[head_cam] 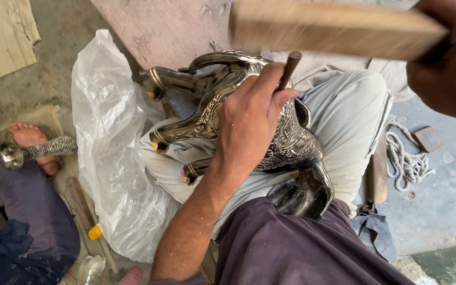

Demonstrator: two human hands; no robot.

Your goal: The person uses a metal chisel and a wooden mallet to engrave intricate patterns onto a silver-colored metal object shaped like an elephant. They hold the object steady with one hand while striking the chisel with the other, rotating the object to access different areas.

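Gripping a thin dark punch (290, 66) between thumb and curled fingers, left hand (249, 124) closed and resting on the engraved metal animal figure (228, 113), which lies on its side across the lap on pale cloth (344, 113). Raised at upper right, right hand (449, 58) clenched around a blurred wooden mallet (333, 29), poised above the punch head.

Likely trouble: an off-centre blow glancing off the narrow punch top and landing on the left knuckles just beside it. Also possible: punch tip skidding over the curved, polished surface and scarring the pattern, since only lap and palm steady the figure. Rolling of the figure toward the clear plastic sheet (106, 142) under a hard strike. Nearby at left, another person's bare foot (27, 137) and an embossed metal tube (38, 150), within reach of a slipped tool.
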